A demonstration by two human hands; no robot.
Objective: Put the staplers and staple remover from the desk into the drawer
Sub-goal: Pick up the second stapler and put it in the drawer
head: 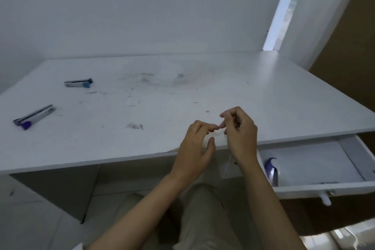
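**Both staplers lie well to the left of the fingers, the left hand being the nearer**

Nearest the camera are two bare forearms rising over a lap in beige trousers, and they meet at the front edge of the white desk. The left hand has its fingers loosely curled and slightly apart, holding nothing that can be made out. The right hand is half closed, its fingertips touching those of the left; whether it pinches something small cannot be told.

Outward from the fingers to the right and below, the white drawer stands pulled open, with a dark blue curved object lying in its left end; this may be the staple remover, though that is only a judgement.

Far to the left of the fingers lies the silver stapler with a purple end, its long axis slanting from near-left to far-right. Beyond it, further back, rests the silver stapler with a blue end, nearly crosswise. Both sit well apart from either hand. The left hand seems better placed to reach them, the right to drop them in.
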